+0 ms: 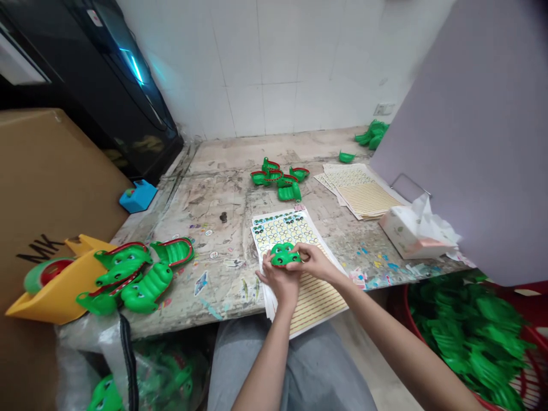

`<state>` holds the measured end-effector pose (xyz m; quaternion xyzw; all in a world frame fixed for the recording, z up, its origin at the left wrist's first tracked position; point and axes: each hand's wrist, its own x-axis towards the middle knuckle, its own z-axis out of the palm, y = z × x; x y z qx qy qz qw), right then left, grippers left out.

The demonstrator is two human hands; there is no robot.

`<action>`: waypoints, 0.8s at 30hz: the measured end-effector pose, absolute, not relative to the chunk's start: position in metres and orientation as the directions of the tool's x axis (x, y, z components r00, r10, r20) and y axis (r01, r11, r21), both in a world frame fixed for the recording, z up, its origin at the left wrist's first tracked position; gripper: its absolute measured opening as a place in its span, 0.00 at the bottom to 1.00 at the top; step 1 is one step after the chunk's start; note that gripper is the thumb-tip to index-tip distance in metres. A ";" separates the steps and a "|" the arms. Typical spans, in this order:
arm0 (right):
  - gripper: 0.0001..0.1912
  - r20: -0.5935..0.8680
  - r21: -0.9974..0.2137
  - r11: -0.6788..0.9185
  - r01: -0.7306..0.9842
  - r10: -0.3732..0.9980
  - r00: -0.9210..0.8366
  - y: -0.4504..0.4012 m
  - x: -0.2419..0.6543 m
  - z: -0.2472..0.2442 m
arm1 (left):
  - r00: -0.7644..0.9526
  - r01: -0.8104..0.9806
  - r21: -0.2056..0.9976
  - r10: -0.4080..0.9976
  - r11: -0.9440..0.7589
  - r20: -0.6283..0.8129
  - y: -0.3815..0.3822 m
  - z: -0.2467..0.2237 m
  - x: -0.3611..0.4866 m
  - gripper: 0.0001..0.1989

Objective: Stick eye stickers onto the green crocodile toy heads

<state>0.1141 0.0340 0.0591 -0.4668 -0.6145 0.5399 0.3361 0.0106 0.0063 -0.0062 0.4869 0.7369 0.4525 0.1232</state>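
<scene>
Both my hands are above a stack of printed sticker sheets at the table's front edge. My left hand cradles a small green plastic crocodile toy from below. My right hand pinches the toy's right end between its fingers. The toy has cartoon eyes on top and a red mouth line. Its underside is hidden by my fingers. A loose group of similar green crocodile pieces lies further up the stained table.
Finished-looking green crocodiles lie at the left beside a yellow piece. More sticker sheets and a tissue box stand right. A red basket holds many green parts; a plastic bag sits below left.
</scene>
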 end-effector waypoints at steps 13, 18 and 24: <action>0.24 -0.137 -0.990 -0.137 0.016 0.958 -0.250 0.058 0.097 0.042 | -0.692 0.251 0.963 0.679 -0.093 0.246 0.007 -0.002 0.009 0.31; 0.26 0.041 -0.946 -0.020 0.324 0.983 0.178 0.160 0.112 0.038 | -0.706 0.044 0.982 0.690 -0.183 0.160 0.017 0.035 -0.001 0.30; 0.27 0.126 -0.609 -0.225 0.761 0.920 0.372 0.277 0.123 0.036 | -0.699 -0.073 0.988 0.713 -0.136 0.047 0.019 0.061 -0.007 0.28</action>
